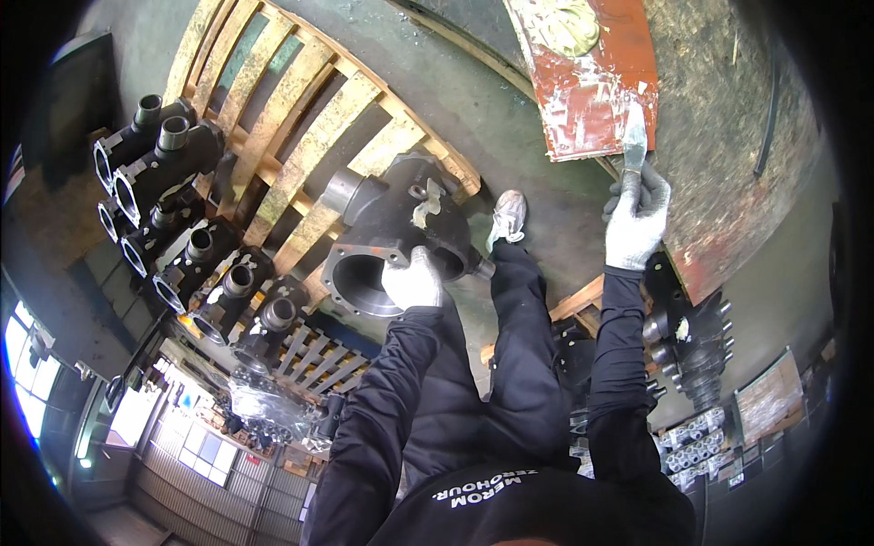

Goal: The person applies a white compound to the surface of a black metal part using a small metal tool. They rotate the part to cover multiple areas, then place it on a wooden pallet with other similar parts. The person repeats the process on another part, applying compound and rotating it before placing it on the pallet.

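Observation:
My left hand (414,280), in a white glove, grips the flange rim of a large black cast housing (401,214). A pale putty patch (426,209) shows on its upper side. The housing rests at the near edge of a wooden pallet (305,168), its wide round opening towards me. My right hand (639,218), also gloved, is closed round a putty knife (635,136), whose handle is mostly hidden. The blade lies over the near end of a reddish board (601,91) smeared with white paste. A lump of pale yellowish putty (566,25) sits farther up the board.
Several similar black housings (173,182) with upright necks stand in a row at the left. The reddish board lies on a worn tabletop (719,118) to the right. Below that stand dark metal parts (696,350). My shoe (510,217) is between pallet and table.

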Motion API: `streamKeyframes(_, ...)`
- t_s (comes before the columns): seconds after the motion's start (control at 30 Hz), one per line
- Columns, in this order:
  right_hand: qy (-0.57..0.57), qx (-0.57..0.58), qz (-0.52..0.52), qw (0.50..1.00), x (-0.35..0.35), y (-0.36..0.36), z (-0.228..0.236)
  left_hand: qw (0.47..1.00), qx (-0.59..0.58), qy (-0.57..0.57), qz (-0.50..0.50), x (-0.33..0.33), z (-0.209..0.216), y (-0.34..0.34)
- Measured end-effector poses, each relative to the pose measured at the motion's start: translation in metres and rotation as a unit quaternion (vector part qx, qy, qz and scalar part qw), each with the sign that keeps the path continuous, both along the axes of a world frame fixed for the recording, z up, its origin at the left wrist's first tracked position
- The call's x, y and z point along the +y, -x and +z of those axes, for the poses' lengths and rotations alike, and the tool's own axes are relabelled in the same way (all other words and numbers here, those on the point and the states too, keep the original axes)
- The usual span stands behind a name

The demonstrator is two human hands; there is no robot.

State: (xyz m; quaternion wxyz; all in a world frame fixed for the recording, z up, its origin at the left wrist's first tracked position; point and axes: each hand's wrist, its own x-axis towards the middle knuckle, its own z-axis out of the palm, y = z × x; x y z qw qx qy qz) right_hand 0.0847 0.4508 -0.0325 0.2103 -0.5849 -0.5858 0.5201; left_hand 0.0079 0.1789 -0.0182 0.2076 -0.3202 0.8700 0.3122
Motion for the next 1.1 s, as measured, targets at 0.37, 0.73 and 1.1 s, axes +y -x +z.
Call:
streamKeyframes(0.37,-0.134,-0.123,0.154,0.971,-0.024,0.004,0.0,0.996,0.007,0.077,-0.042,-0.002,-0.006,-0.003)
streamKeyframes(0.73,-0.158,-0.093,0.2,0.962,-0.018,-0.003,0.001,0.996,-0.012,0.077,-0.035,-0.002,-0.005,-0.001)
streamKeyframes(1.1,-0.09,-0.066,0.248,0.962,-0.025,0.002,0.001,0.998,0.01,0.048,-0.039,-0.009,-0.01,-0.007)
